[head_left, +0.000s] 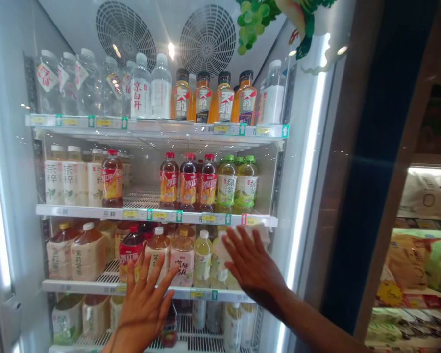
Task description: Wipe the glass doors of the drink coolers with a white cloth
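My left hand [143, 304] is raised at the lower middle, fingers spread and palm turned toward the cooler's glass front, with nothing in it. Behind its fingers stand a red-capped iced tea bottle [129, 252] and a pink-labelled bottle [183, 262]. To the right, my right hand [252, 260] lies flat with fingers stretched out over a pale, cloth-like piece [263, 234], which shows beside the fingers. The hand is slightly blurred, and most of that piece is hidden. Near it are bottles of pale yellow drink [203, 257].
Bottled drinks fill several white shelves [161, 215], with water bottles [141, 88] and orange drinks [225, 98] on top. A bright light strip [308, 147] and a dark frame [367, 147] border the right side. Packaged goods [407, 262] stand further right. Grape decoration [252, 24] hangs above.
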The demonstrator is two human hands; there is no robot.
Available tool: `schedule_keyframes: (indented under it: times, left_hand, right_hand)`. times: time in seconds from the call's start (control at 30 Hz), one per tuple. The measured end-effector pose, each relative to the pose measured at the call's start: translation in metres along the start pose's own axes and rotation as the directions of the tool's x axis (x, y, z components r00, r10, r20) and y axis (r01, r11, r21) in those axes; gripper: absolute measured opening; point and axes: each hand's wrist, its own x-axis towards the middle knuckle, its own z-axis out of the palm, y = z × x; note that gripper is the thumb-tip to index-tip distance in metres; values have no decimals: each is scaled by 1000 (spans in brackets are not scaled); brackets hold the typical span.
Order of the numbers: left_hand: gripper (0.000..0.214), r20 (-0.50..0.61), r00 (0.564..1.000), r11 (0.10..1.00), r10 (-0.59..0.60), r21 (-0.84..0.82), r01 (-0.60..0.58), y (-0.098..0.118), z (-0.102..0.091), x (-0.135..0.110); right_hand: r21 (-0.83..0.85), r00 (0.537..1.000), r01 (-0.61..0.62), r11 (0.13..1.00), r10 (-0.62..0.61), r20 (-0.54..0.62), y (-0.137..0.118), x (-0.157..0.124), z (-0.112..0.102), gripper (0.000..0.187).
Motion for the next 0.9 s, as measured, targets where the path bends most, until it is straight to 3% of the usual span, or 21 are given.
schedule_keyframes:
  times: [0.1, 0.17, 0.27, 0.37, 0.43, 0.53, 0.57, 0.63, 0.73, 0.77, 0.9]
  left_hand:
    - [71, 2, 1000, 1000, -5, 18, 5, -13, -2, -6]
    - [72, 2, 1000, 1000, 4, 18, -4, -25, -3, -8]
    - [71, 8, 1000, 1000, 13, 6, -13, -50, -7, -8]
    - [72, -5, 1000, 1000, -17, 2, 17, -78, -11, -6]
    - [74, -19, 999, 1000, -30, -2, 30, -94, -14, -6]
    - [76, -21, 999, 1000, -28, -4, 28, -115, -20, -12]
    - [76, -21, 999, 999, -37, 0, 37, -120, -21, -16]
    - [75, -25, 998, 998, -66, 11, 66, -131, -24, -24]
    - [76, -44, 996, 997, -73, 19, 74, -142, -23, -35]
    - [76, -44, 996, 997, -72, 22, 73, -145, -22, -38]
    - [82, 9, 997, 996, -83, 25, 82, -149, -19, -46]
  right_hand:
    - [64, 983, 174, 983, -177, 50, -41, -8, 12, 42]
    - [81, 978, 197, 977, -201, 51, -51, 1, 15, 41]
    - [32, 999, 36, 999, -36, -5, -40, 41, 12, 52]
    - [-33, 977, -195, 980, 191, -95, -45, 72, 12, 60]
    - [-7, 981, -183, 983, 183, -69, -71, 77, 18, 57]
    - [65, 999, 22, 998, -24, 27, -112, 79, 30, 50]
    - [73, 999, 39, 997, -42, 35, -119, 84, 32, 51]
    - [46, 997, -76, 996, 77, -12, -125, 99, 35, 59]
    - [2, 925, -367, 930, 365, -108, -139, 119, 39, 75]
    - [3, 913, -396, 918, 394, -109, -151, 121, 43, 77]
    - [50, 943, -324, 945, 327, -67, -209, 121, 60, 74]
